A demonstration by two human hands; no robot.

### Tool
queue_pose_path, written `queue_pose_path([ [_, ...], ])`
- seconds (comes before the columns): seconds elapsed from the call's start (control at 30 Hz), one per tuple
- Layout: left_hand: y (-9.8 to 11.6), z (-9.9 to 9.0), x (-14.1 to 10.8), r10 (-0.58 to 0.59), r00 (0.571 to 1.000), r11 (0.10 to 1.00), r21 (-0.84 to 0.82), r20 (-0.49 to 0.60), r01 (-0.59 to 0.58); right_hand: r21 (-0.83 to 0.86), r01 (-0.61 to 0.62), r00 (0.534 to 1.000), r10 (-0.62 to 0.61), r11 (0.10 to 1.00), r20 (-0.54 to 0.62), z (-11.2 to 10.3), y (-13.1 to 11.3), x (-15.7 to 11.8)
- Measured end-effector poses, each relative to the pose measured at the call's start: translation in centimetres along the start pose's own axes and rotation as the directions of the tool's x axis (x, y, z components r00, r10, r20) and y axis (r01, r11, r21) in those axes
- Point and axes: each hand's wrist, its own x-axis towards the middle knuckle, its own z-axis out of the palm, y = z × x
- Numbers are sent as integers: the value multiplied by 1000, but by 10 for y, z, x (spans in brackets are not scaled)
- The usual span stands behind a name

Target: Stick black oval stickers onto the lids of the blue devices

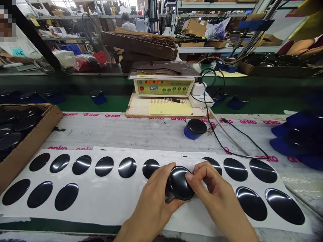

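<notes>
My left hand (156, 198) wraps round the side of a squat round device (180, 183) with a glossy black top, tilted toward me above the sheet. My right hand (217, 191) is closed at the device's right rim, its thumb on the edge of the black face and its fingers curled behind. Whether the right fingers also pinch a thin film is too small to tell. Beneath both hands lies a white backing sheet (106, 205) bearing rows of glossy black disc stickers (127, 167). Part of the sheet is hidden by my hands.
Beyond the sheet stands a blue-sided round device (195, 128). A control box (164, 88) with lit red lights sits on a board, cables trailing right. To the left is a cardboard box (32, 141) of black round pieces; blue-sided devices (300, 137) are piled right. People are visible farther back.
</notes>
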Motion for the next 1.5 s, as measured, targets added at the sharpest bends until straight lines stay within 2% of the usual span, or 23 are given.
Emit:
queue_pose_path([
  [0.1,1,0,0,-23,1000,1000,7,9,23,-32,-26,997,29,999,68,-5,-4,4],
  [0.23,2,1,-2,-22,1000,999,39,19,22,-78,-35,994,43,996,98,-6,-6,4],
  [0.37,2,2,-2,64,998,985,163,2,-64,-185,-30,996,45,982,74,-9,-4,1],
  [0.43,3,2,0,119,993,965,234,-4,-115,-308,-17,992,56,951,117,-17,-5,5],
  [0.5,5,4,1,173,985,944,285,7,-168,-430,34,985,43,902,167,-31,-10,18],
  [0.57,7,7,-2,216,976,925,315,22,-212,-524,112,989,-42,844,144,-45,-17,39],
  [0.63,10,9,-6,245,969,911,333,38,-243,-646,200,979,-180,737,97,-54,-23,65],
  [0.7,10,3,-7,272,960,898,340,67,-278,-749,289,950,-274,597,148,-56,-24,93],
  [0.77,5,-16,4,259,964,896,357,60,-263,-781,362,927,-284,508,246,-52,-21,117],
  [0.87,-11,-73,50,143,987,909,403,-69,-104,-768,392,919,-263,506,295,-41,-13,139],
  [0.97,-35,-138,116,91,954,898,438,-286,45,-778,346,935,-258,524,243,-30,-9,141],
  [1.03,-50,-170,154,54,919,898,423,-390,126,-777,319,943,-260,542,206,-25,-10,137],
  [1.1,-60,-189,180,31,893,904,393,-449,167,-764,310,946,-265,567,187,-21,-9,134],
  [1.17,-62,-198,195,21,882,915,364,-471,172,-737,313,945,-275,599,177,-21,-7,134],
  [1.27,-51,-198,201,43,893,933,337,-447,124,-667,327,941,-294,670,166,-27,-6,138],
  [1.33,-35,-187,192,87,924,943,329,-374,44,-595,321,945,-293,736,148,-30,-14,139],
  [1.43,-8,-154,152,158,976,953,283,-150,-111,-471,321,947,-291,822,139,-23,-40,127],
  [1.5,8,-126,110,186,983,961,207,13,-184,-339,367,927,-309,866,214,-13,-60,112],
])
